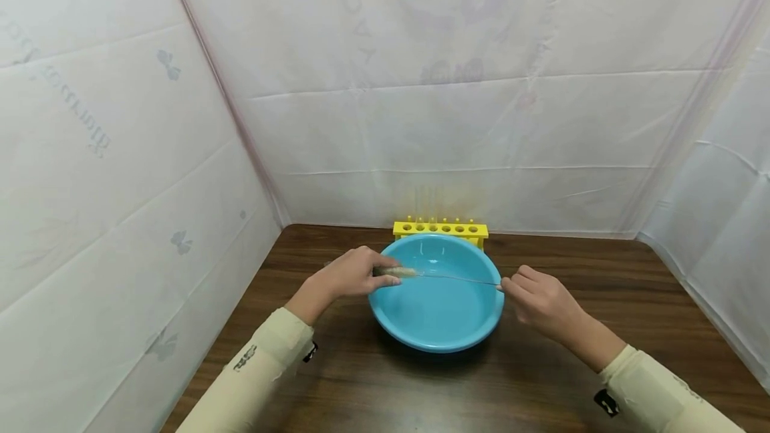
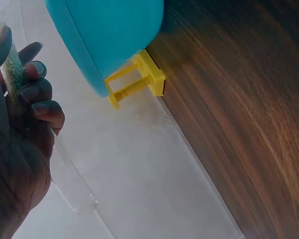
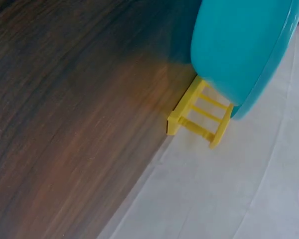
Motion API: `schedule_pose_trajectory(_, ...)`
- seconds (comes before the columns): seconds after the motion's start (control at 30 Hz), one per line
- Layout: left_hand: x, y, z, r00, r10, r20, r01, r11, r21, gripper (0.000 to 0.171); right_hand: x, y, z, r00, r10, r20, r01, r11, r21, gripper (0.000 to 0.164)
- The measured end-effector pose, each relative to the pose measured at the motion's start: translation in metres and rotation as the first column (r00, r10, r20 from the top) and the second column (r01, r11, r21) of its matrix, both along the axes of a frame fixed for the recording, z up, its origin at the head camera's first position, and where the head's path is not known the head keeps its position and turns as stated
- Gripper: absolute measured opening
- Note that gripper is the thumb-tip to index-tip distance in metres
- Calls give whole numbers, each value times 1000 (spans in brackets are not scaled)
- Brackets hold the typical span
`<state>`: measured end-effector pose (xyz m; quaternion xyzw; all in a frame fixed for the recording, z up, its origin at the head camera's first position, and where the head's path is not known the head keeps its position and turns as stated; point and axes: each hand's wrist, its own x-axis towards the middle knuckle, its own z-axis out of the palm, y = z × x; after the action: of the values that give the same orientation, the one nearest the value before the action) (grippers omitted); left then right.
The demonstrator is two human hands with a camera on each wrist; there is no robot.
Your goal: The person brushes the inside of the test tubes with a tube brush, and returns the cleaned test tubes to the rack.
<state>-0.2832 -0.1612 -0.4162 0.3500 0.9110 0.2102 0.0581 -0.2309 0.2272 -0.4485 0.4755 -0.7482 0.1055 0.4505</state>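
Observation:
My left hand (image 1: 359,272) grips a clear glass test tube (image 2: 72,179) held sideways over the left rim of a blue basin (image 1: 436,313). Pale bristles of a test tube brush (image 2: 12,72) show inside the tube between thumb and fingers in the left wrist view. The tube's rounded end sticks out past the heel of that hand. From the tube's mouth the brush's thin wire handle (image 1: 457,278) runs across the basin to my right hand (image 1: 541,301), which pinches its far end near the right rim. Only a sliver of the right hand enters the right wrist view.
A yellow test tube rack (image 1: 440,228) stands right behind the basin, with clear tubes (image 1: 433,209) upright in it. All of this is on a dark wooden table (image 1: 337,379). White sheeting (image 1: 445,125) walls off the back and both sides.

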Motion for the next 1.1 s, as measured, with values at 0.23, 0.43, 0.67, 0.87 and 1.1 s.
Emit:
schedule_pose_trajectory(0.23,0,1,-6,940,-15,-341,8,1000,-22,33,13,-4,-2,845,97,525,21,977,-214,28)
schedule_pose_trajectory(0.43,-3,-2,-11,700,-55,-712,33,998,-45,25,22,-5,16,253,242,937,172,942,-290,33)
schedule_pose_trajectory(0.67,-4,-7,-10,645,-88,-759,72,996,-54,32,19,0,27,-95,372,924,234,910,-342,36)
schedule_pose_trajectory(0.87,-2,-5,-6,908,-58,-414,43,998,-46,37,15,2,13,723,56,689,35,993,-117,27)
schedule_pose_trajectory(1.1,-5,-1,-1,1000,-6,30,6,1000,-15,42,2,13,2,987,71,143,-75,997,23,40)
